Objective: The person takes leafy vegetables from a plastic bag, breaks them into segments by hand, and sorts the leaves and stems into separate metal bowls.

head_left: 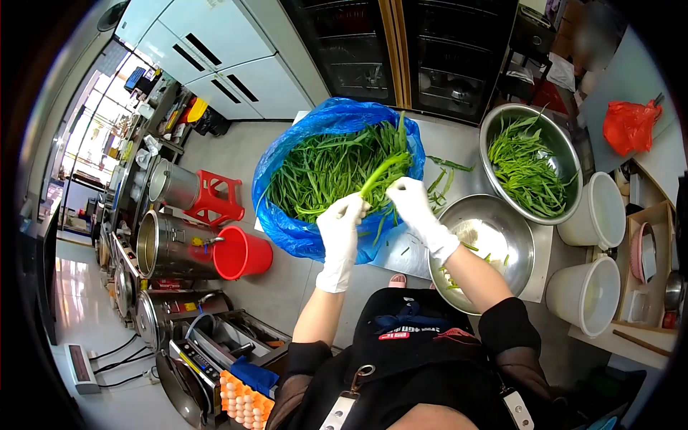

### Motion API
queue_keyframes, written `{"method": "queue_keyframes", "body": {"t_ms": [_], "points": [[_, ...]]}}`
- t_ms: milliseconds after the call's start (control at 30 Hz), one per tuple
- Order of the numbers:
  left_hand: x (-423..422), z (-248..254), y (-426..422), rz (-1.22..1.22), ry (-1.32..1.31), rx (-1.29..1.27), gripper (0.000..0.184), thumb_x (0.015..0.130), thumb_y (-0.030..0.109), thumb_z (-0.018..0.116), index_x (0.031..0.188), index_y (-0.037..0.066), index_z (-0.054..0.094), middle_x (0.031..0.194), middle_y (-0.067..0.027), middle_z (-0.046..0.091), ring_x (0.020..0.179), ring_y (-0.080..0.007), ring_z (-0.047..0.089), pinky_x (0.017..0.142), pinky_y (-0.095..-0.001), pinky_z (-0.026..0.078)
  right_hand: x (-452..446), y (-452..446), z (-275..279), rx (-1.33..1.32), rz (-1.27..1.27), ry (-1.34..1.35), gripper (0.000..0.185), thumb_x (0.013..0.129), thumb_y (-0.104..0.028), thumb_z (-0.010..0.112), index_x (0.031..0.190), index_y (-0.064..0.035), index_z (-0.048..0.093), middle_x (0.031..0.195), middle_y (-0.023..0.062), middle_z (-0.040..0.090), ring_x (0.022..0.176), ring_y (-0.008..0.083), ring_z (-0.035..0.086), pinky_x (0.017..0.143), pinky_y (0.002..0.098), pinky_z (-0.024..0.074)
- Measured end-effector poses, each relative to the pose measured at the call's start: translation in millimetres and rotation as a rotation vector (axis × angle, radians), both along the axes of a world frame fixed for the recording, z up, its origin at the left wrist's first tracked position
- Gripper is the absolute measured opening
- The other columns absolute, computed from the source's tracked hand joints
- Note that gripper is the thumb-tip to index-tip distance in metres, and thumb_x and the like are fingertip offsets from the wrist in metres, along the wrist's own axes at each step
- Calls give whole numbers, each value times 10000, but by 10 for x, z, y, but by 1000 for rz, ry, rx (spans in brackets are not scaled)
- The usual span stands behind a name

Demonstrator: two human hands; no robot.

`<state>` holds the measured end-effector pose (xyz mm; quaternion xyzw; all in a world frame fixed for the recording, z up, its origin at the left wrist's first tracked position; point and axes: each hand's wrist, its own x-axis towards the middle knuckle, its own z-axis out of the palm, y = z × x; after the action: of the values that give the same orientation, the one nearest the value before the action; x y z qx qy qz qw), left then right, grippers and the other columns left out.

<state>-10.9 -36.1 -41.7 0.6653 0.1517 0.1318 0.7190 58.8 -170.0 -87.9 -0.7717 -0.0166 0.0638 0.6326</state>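
Note:
My left hand [342,228], in a white glove, is closed around the lower end of a bright green leafy stalk [381,174], which slants up to the right. My right hand [411,202], gloved too, has its fingers drawn together beside the stalk; whatever is in them is hidden. Both are over the near right edge of a blue plastic bag [266,233] full of long, narrow-leaved greens [315,168]. Under my right forearm, a steel bowl [519,244] holds a few short green bits. A second steel bowl [491,118] contains a heap of greens [527,166].
Loose leaves [450,165] lie on the metal table [394,254] between bag and bowls. White buckets [584,295] stand at the right. On the left are a red bucket [244,253], a red stool [216,197] and large steel pots [179,247]. An egg tray [244,403] is near my left elbow.

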Motion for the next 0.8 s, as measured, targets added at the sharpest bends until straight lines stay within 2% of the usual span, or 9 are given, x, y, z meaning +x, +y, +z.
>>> {"method": "queue_keyframes", "body": {"t_ms": [67,200,300,333,433,467,567,700,800], "points": [[29,58,119,37,45,-90,213,903,158,636,976,-36,682,789,-40,670,629,-61,521,581,-197,415,54,-141,-89,56,22,-46,117,838,-120,634,795,-11,631,740,59,648,671,130,578,643,282,464],[51,1,319,71,66,-252,221,925,175,616,979,-34,664,811,-44,659,641,-76,528,585,-207,422,19,-356,163,416,177,9,150,935,-97,510,1067,-47,560,762,15,570,696,77,526,686,237,449],[35,-56,352,54,54,-321,217,922,161,616,994,-40,656,822,-56,657,660,-86,541,593,-215,430,32,-304,386,252,161,-20,147,934,-124,542,1043,-41,595,755,13,594,643,93,522,638,245,447],[39,-58,353,47,49,-339,216,921,156,616,1000,-41,654,825,-59,657,665,-89,545,596,-217,432,60,-206,394,126,147,-314,184,931,-150,555,1076,-51,611,763,33,594,620,105,509,611,252,444],[12,-51,301,14,42,-329,221,920,150,612,1012,-48,648,835,-68,661,670,-96,549,599,-223,437,-53,-61,597,-47,275,-377,221,887,-210,606,1057,-79,660,849,107,655,691,212,647,627,318,506],[6,-88,305,-4,43,-286,224,915,140,610,1032,-47,647,848,-69,666,688,-104,561,616,-224,445,-27,-4,538,-181,316,-537,231,858,-236,626,1027,-85,672,858,96,660,718,287,653,637,360,526],[-24,-85,294,-66,84,-135,228,910,131,603,1062,-33,648,860,-64,671,740,-114,588,645,-221,457,-57,83,433,-423,292,-875,141,827,-219,625,914,-115,663,747,53,557,658,238,614,544,353,479],[-68,-43,279,-53,-78,496,224,885,78,628,1068,-52,641,877,-69,674,847,-123,626,757,-245,502,-105,126,232,-503,302,-1014,79,789,-200,616,802,-121,617,745,42,533,659,209,601,538,347,487],[-69,76,270,-144,40,426,238,874,58,635,1077,-67,639,887,-70,676,796,-111,634,765,-242,510,-200,210,126,-552,300,-1009,93,752,-179,619,717,-114,561,732,35,519,654,206,594,534,337,490]]}}
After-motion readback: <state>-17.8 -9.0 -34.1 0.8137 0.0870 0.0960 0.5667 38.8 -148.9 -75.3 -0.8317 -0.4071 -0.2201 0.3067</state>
